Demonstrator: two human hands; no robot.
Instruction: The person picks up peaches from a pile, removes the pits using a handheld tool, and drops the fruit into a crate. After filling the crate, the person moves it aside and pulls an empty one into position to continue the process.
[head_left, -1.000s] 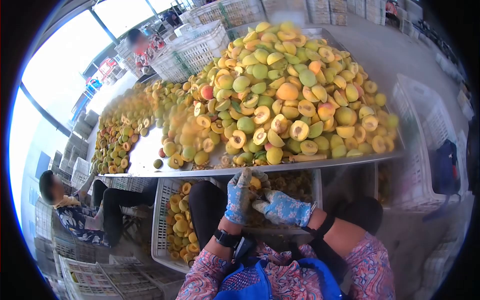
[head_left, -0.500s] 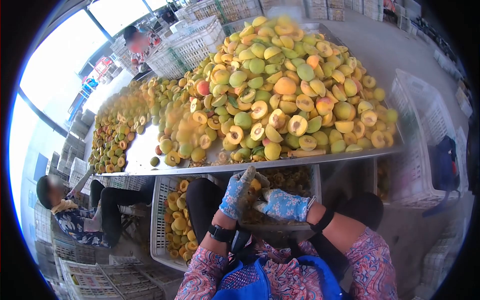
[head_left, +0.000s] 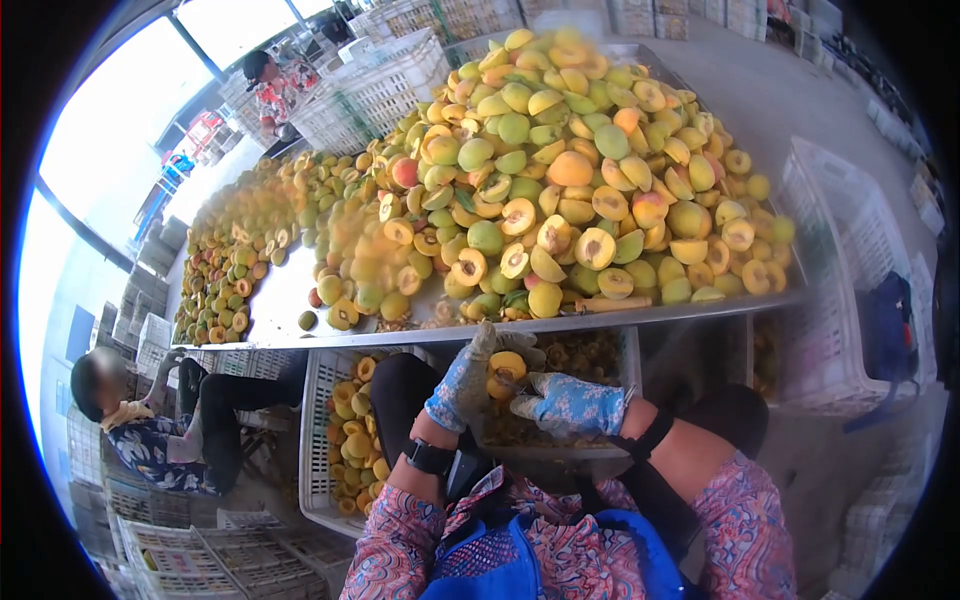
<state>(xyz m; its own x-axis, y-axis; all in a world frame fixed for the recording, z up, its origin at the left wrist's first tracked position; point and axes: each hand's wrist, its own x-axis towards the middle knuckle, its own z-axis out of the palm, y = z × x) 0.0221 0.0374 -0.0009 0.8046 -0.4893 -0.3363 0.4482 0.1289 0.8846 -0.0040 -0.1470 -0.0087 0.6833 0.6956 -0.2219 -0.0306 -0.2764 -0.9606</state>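
My left hand [head_left: 468, 378], in a blue-patterned glove, is wrapped round a yellow-orange fruit half [head_left: 506, 372] with its cut face up. Close beside it on the right is my right hand [head_left: 575, 404], gloved too, its fingers closed near the fruit; whatever they grip is too small to make out. Both hands are over a crate of dark scraps [head_left: 590, 352] between my knees. Left of my leg, a white crate [head_left: 314, 440] contains pitted yellow halves. Above my hands, a metal table [head_left: 650, 314] bears a large heap of whole and halved fruit [head_left: 560, 190].
A wooden-handled tool [head_left: 612, 304] lies at the table's near edge. A tall white crate [head_left: 835, 350] is at the right, with a dark blue bag [head_left: 888, 325] on its side. One person [head_left: 160, 430] sits at the left, another [head_left: 278, 92] behind the table's far left.
The fruit half shows more openly in my left hand, which has shifted slightly left and down. The seated person's arm at the left has drawn back from the table edge.
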